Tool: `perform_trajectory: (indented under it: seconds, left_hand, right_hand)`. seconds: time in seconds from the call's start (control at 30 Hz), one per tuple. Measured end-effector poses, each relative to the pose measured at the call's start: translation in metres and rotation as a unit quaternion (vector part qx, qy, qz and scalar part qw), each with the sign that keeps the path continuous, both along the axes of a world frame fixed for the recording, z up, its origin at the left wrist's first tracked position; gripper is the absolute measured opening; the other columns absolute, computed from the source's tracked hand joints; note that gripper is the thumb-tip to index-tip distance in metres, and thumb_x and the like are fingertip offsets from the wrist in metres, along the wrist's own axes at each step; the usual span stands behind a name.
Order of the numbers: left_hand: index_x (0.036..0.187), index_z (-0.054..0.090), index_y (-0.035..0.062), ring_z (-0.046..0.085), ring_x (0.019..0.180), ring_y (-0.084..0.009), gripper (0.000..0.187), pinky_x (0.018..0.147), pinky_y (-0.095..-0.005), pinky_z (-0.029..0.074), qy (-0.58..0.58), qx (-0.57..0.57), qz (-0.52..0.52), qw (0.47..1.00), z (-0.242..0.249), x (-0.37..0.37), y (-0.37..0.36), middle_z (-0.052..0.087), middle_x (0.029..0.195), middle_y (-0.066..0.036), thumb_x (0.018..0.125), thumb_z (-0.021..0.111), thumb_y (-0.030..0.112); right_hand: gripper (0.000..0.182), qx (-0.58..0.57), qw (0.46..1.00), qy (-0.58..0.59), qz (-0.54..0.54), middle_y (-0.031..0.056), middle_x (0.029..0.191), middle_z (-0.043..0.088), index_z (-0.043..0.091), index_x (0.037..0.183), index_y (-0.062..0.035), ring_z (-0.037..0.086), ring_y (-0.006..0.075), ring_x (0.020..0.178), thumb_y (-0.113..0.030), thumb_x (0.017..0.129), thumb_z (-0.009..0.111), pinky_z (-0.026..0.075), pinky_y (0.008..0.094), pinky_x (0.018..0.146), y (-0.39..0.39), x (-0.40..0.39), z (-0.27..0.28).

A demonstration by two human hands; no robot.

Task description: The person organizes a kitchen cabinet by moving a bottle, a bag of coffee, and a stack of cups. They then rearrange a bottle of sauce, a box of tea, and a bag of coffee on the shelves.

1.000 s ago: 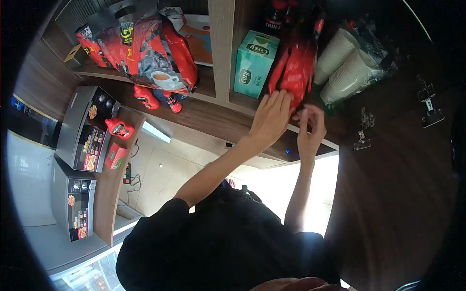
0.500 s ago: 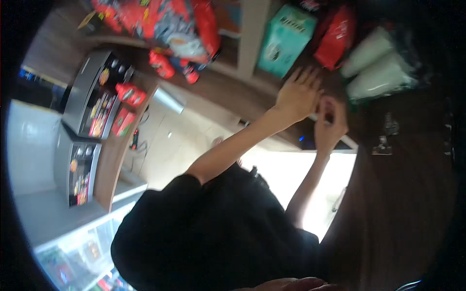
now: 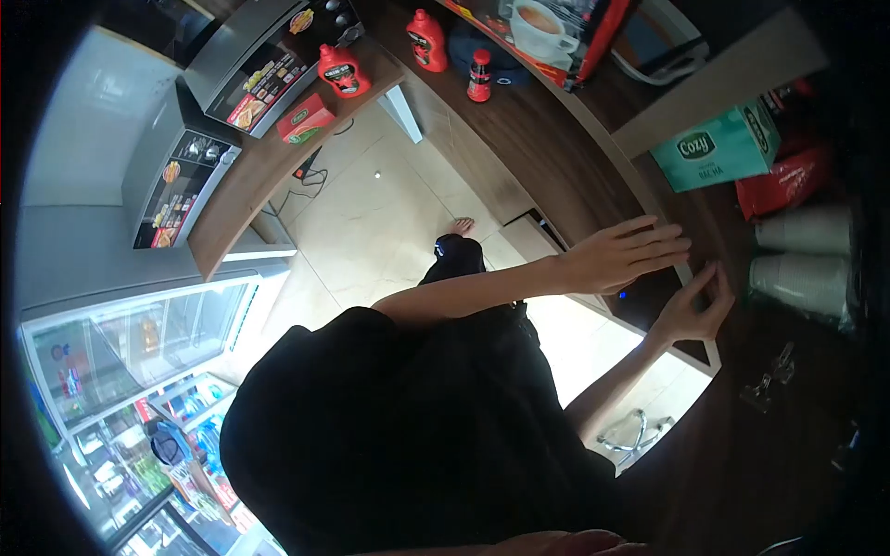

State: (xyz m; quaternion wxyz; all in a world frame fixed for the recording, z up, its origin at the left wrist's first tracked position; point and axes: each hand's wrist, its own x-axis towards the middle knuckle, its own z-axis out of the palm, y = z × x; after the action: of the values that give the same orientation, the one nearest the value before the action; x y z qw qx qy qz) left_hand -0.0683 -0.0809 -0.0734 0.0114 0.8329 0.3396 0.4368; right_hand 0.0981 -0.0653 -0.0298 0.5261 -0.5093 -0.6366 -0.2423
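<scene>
My left hand (image 3: pixel 623 255) lies flat over the edge of the dark wooden counter (image 3: pixel 732 500), fingers stretched out and nothing seen in it. Just beside it, my right hand (image 3: pixel 693 310) has thumb and forefinger curled together at the tips in a pinch; anything between them is too small to make out. Above both hands sits a green Cozy tea box (image 3: pixel 714 148). A red packet (image 3: pixel 786 185) is next to it, and plastic-wrapped paper cups (image 3: pixel 802 273) lie to the right of my right hand. Metal binder clips (image 3: pixel 768 380) rest on the counter below the cups.
Red sauce bottles (image 3: pixel 343 72), a small dark-red bottle (image 3: pixel 479 76) and a red box (image 3: pixel 304 119) stand on the shelves. Oven-like appliances (image 3: pixel 185 176) are at the left, above a glass-fronted display case (image 3: pixel 139 343). A chair base (image 3: pixel 640 434) shows on the floor.
The view has shifted, so the shelf goods sit farther right and more floor shows. My right hand has moved slightly apart from the left, which stays flat.
</scene>
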Motion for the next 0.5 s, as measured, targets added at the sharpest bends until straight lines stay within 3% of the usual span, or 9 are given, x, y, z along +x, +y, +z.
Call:
perform_trajectory:
  seconds: [0.03, 0.17, 0.2, 0.23, 0.33, 0.4, 0.43, 0.47, 0.5]
  left_hand:
    - [0.144, 0.049, 0.0115, 0.038, 0.143, -0.0247, 0.071, 0.120, -0.0436, 0.027, -0.014, 0.028, 0.033, 0.999, -0.017, 0.000, -0.003, 0.047, 0.150, -0.006, 0.078, 0.074, 0.012]
    - [0.112, 0.066, 0.0099, 0.054, 0.118, -0.0311, 0.030, 0.093, -0.0429, 0.043, -0.065, -0.309, 0.013, 0.949, -0.105, -0.058, -0.004, 0.061, 0.123, -0.014, 0.082, 0.072, 0.013]
    - [0.108, 0.062, 0.0074, 0.054, 0.107, -0.0340, 0.028, 0.087, -0.0434, 0.043, -0.148, -0.112, 0.126, 0.974, -0.142, -0.071, 0.004, 0.059, 0.114, -0.015, 0.082, 0.072, 0.012]
    - [0.113, 0.059, 0.0052, 0.053, 0.101, -0.0339, 0.035, 0.088, -0.0427, 0.042, -0.189, -0.075, 0.182, 0.962, -0.155, -0.091, 0.021, 0.057, 0.108, -0.014, 0.082, 0.073, 0.010]
    - [0.114, 0.053, -0.0001, 0.051, 0.100, -0.0358, 0.051, 0.086, -0.0434, 0.042, -0.243, -0.156, 0.313, 0.905, -0.192, -0.162, 0.078, 0.052, 0.104, -0.017, 0.079, 0.080, 0.026]
    - [0.116, 0.051, -0.0005, 0.048, 0.108, -0.0387, 0.071, 0.091, -0.0479, 0.040, -0.228, -0.128, 0.378, 0.888, -0.278, -0.226, 0.131, 0.053, 0.109, -0.020, 0.071, 0.085, 0.043]
    - [0.126, 0.048, -0.0002, 0.047, 0.109, -0.0394, 0.084, 0.096, -0.0523, 0.036, -0.069, -0.016, 0.447, 0.892, -0.320, -0.263, 0.159, 0.054, 0.109, -0.021, 0.069, 0.085, 0.050]
    - [0.135, 0.046, 0.0000, 0.046, 0.117, -0.0417, 0.097, 0.104, -0.0534, 0.033, -0.166, -0.277, 0.408, 0.854, -0.326, -0.292, 0.186, 0.054, 0.117, -0.023, 0.066, 0.087, 0.054]
    - [0.137, 0.047, -0.0010, 0.043, 0.126, -0.0439, 0.109, 0.110, -0.0535, 0.030, -0.129, -0.314, 0.435, 0.834, -0.317, -0.306, 0.205, 0.053, 0.126, -0.026, 0.057, 0.088, 0.061]
  right_hand:
    - [0.009, 0.006, 1.000, -0.009, 0.000, 0.0085, 0.083, 0.070, 0.072, 0.092, 0.0004, 0.070, 0.0175, 0.068, -0.007, 0.089, 0.074, 0.058, 0.0276, 0.056, 0.001, 0.001, -0.001]
    - [0.007, 0.013, 1.000, 0.014, -0.007, 0.0084, 0.082, 0.070, 0.073, 0.091, -0.0004, 0.068, 0.0174, 0.065, -0.007, 0.089, 0.074, 0.055, 0.0275, 0.054, 0.005, 0.001, -0.006]
    - [0.007, 0.005, 1.000, 0.015, -0.014, 0.0086, 0.081, 0.070, 0.073, 0.091, -0.0006, 0.067, 0.0177, 0.064, -0.006, 0.088, 0.075, 0.054, 0.0281, 0.054, 0.003, 0.001, -0.007]
    - [0.006, -0.002, 1.000, 0.015, -0.022, 0.0088, 0.081, 0.070, 0.073, 0.091, -0.0009, 0.067, 0.0180, 0.064, -0.006, 0.088, 0.075, 0.053, 0.0286, 0.054, 0.002, 0.001, -0.007]
    - [0.006, 0.005, 1.000, -0.001, -0.020, 0.0104, 0.081, 0.070, 0.073, 0.091, -0.0012, 0.066, 0.0223, 0.064, -0.004, 0.086, 0.075, 0.051, 0.0316, 0.056, 0.003, 0.000, -0.002]
    - [0.006, 0.005, 1.000, -0.002, -0.020, 0.0111, 0.081, 0.070, 0.072, 0.091, -0.0013, 0.066, 0.0241, 0.065, -0.003, 0.086, 0.074, 0.052, 0.0326, 0.058, 0.001, -0.001, 0.000]
    - [0.006, -0.014, 1.000, 0.003, -0.015, 0.0107, 0.082, 0.070, 0.072, 0.090, -0.0016, 0.066, 0.0245, 0.065, -0.002, 0.085, 0.074, 0.052, 0.0329, 0.058, -0.001, 0.003, -0.003]
    - [0.007, -0.026, 1.000, 0.010, -0.015, 0.0104, 0.083, 0.071, 0.071, 0.090, -0.0018, 0.067, 0.0249, 0.066, -0.001, 0.083, 0.074, 0.052, 0.0332, 0.058, -0.002, 0.007, -0.005]
    - [0.009, -0.020, 0.999, -0.006, -0.026, 0.0088, 0.083, 0.071, 0.071, 0.089, -0.0038, 0.068, 0.0236, 0.066, 0.001, 0.081, 0.074, 0.052, 0.0322, 0.057, -0.002, 0.010, -0.004]
